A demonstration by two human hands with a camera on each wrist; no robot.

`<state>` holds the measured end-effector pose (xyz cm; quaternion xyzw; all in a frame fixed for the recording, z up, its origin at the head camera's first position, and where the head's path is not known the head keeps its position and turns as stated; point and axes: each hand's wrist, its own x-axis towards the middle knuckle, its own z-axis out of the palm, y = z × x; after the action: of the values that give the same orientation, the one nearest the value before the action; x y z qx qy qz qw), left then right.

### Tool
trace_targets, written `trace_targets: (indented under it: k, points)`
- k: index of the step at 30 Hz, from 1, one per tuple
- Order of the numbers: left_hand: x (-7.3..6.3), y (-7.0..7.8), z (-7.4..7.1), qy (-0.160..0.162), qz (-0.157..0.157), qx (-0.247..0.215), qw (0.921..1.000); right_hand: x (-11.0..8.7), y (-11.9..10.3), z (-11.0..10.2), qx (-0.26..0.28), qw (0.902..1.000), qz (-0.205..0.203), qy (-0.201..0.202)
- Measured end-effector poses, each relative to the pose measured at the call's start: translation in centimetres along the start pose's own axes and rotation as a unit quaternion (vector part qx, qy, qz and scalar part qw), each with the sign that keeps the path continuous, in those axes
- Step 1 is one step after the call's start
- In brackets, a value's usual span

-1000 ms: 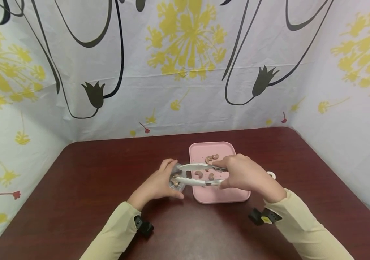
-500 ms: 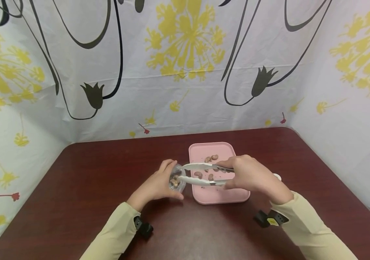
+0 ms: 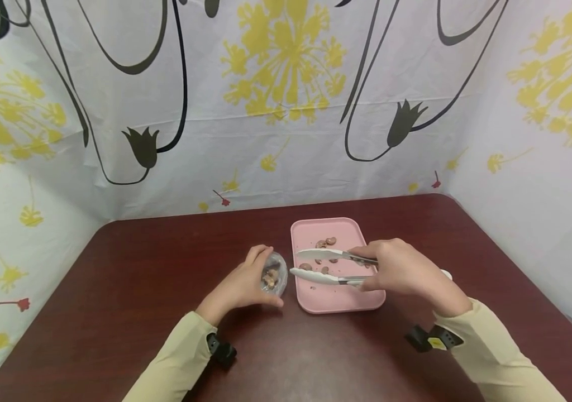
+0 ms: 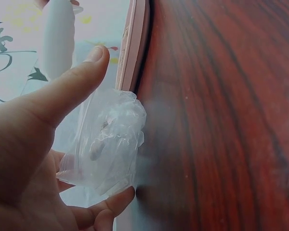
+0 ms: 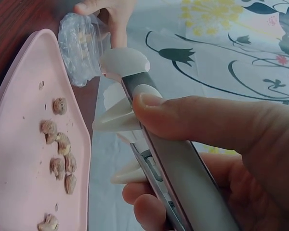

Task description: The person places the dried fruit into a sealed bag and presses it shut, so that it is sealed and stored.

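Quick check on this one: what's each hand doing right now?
Left hand: holding, curled round the bag.
Right hand: holding the tongs, whose tips are apart.

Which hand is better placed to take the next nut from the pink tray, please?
Probably the right hand: it holds the tongs, spread apart and, in the head view, over the pink tray with the nuts. The left hand is beside the tray, curved around the clear bag.
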<state>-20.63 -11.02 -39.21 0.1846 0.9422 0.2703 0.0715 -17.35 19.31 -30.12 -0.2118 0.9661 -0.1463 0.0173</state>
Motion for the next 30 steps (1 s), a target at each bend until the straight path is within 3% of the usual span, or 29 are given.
trace_targets:
  k: [14,30]
  points:
    - [-0.1,0.2,-0.1,0.002,0.006,-0.003,1.0000,-2.0,2.6,-0.7,0.020,0.9986,0.050,0.002]
    - [0.0,0.0,-0.1,0.002,0.003,0.000,1.0000,-2.1,4.2,0.1,0.012,0.9979,0.059,-0.024]
